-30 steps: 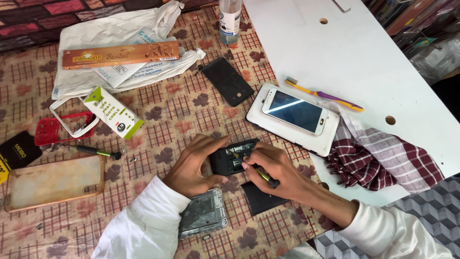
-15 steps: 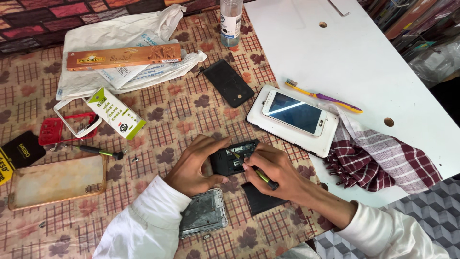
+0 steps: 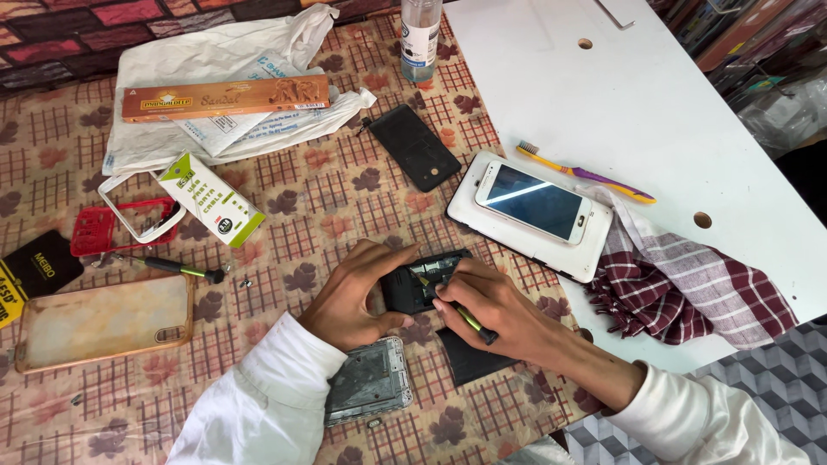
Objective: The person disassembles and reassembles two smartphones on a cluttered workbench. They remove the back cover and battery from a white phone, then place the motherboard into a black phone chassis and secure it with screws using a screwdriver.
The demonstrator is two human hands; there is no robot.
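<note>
My left hand (image 3: pixel 355 293) grips the left side of a small black opened phone body (image 3: pixel 412 284) lying on the patterned tablecloth. My right hand (image 3: pixel 491 306) holds a thin screwdriver (image 3: pixel 472 323) with a yellow-green handle, its tip down inside the phone body. Just below my left wrist rests a grey metal phone frame (image 3: pixel 370 381). A flat black panel (image 3: pixel 465 357) sits under my right hand, partly hidden.
A white phone (image 3: pixel 534 201) lies on a white tablet (image 3: pixel 469 211), beside a checked cloth (image 3: pixel 689 284) and a toothbrush (image 3: pixel 586 174). A black back cover (image 3: pixel 415 146), small box (image 3: pixel 211 198), red frame (image 3: pixel 95 228), second screwdriver (image 3: pixel 177 269), clear case (image 3: pixel 103 320), long brown box (image 3: pixel 226 96) and bottle (image 3: pixel 420 34) lie around.
Both hands stay on the black phone body with the screwdriver in place; only the camera view has shifted slightly.
</note>
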